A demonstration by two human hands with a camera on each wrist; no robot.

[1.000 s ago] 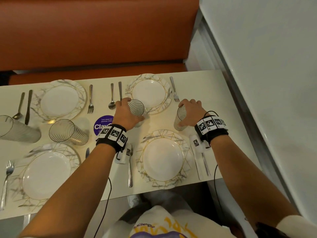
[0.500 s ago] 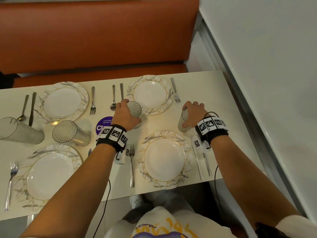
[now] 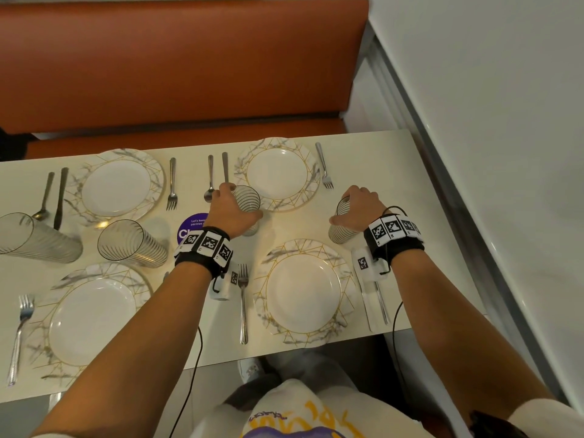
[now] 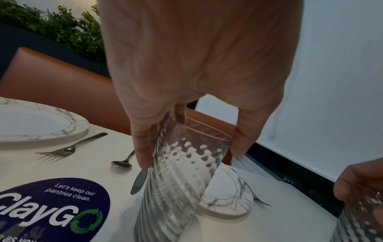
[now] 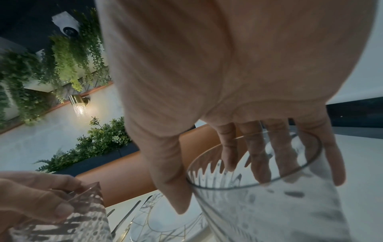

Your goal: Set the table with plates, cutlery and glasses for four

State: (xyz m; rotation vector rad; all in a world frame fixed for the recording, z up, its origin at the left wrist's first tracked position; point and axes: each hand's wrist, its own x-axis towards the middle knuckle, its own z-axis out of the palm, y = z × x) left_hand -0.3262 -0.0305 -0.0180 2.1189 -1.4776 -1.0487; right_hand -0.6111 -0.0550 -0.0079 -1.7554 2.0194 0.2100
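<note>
Four plates, four glasses, and this is the last fiddly bit. The left hand (image 3: 232, 213) is wrapped around a ribbed glass (image 3: 248, 202) near its rim, fingers on one side and thumb on the other, right by the edge of the far right plate (image 3: 278, 173) and next to the knife (image 4: 138, 181) and spoon (image 4: 122, 162). The right hand (image 3: 358, 208) is curled round another ribbed glass (image 5: 265, 193) above the near right plate (image 3: 305, 290), close to the table's right edge. The other two glasses (image 3: 132, 245) stand over on the left between their plates.

What worries me: from the left wrist view that left-hand glass looks tilted, and its base sits just beside the plate rim, maybe touching. Set it down crooked and I'd guess it clips the rim, rocks over, or nudges the knife out of line. The right one is gripped high up too, so a careless release near that edge could tip it.

Compared with a second ago, not much has changed on the table: both hands keep the same grips and the glasses look to have barely moved, while the view has shifted a little.
</note>
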